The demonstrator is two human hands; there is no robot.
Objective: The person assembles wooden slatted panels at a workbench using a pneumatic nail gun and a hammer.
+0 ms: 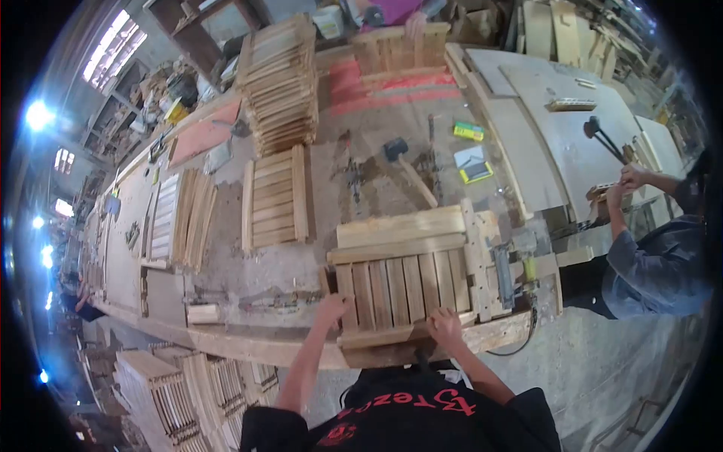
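In front of me on the workbench lies a slatted wooden panel (395,294), its slats running away from me between a front and a back rail. My left hand (334,309) is at the panel's left end, fingers closed on its edge. My right hand (444,328) grips the front rail near the right corner, fingers bent over the wood. Behind the panel lies a wide board (403,226), and a jig plate with holes (482,264) stands at its right. A black-headed mallet (407,169) rests farther back on the bench.
A tall stack of slatted panels (279,83) and a single panel (275,197) stand to the back left. Yellow-green boxes (468,132) lie at the back right. A co-worker (655,256) holds a mallet (602,139) at the right. Another person works across the bench.
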